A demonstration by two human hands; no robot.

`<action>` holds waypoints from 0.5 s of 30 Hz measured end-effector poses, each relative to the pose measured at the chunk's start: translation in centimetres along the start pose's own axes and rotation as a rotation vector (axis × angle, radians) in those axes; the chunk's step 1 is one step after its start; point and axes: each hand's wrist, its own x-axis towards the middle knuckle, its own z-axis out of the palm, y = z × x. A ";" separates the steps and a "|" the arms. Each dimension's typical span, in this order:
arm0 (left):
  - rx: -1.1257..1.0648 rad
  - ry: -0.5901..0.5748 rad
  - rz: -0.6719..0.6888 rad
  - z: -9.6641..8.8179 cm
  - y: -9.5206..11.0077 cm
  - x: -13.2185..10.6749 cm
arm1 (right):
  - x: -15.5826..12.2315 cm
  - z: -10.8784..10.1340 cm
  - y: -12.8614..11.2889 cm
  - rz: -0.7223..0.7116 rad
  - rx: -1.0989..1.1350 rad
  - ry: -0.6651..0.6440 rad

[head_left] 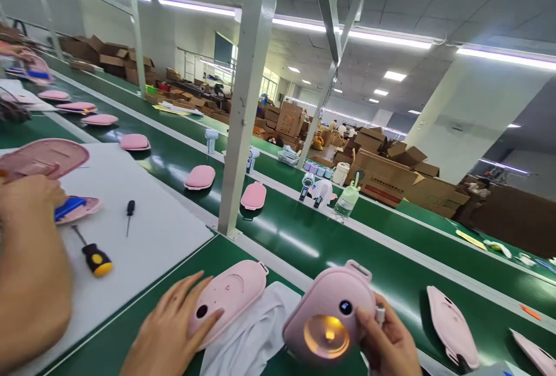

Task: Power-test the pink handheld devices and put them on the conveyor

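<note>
Pink lit warmer [329, 321] gripped in right hand [388, 341] at 5 o'clock; left hand [167, 332] lies flat, fingers spread, on second pink warmer [230, 295] over white cloth [256, 335]. Cardboard boxes [386, 176] at 2 o'clock, contents unclear.

**Pink housings handled at a green conveyor**

A pink housing with a glowing lamp [329, 318] is gripped by the right hand [388, 338]. A second pink housing [229, 298], laid on a white cloth [256, 335], is touched by the left hand [171, 329]. A yellow-handled screwdriver [93, 253] is seen nearby.
</note>
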 end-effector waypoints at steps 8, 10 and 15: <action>0.064 -0.146 -0.148 -2.2 0.0 1.2 | 8.3 -1.6 -1.5 0.015 0.032 0.182; 0.063 -0.199 -0.175 -2.6 0.6 1.0 | 10.3 -1.7 -1.3 0.011 0.026 0.201; 0.024 -0.198 -0.148 -4.3 2.1 0.8 | 13.9 -2.4 -0.9 0.020 -0.018 0.214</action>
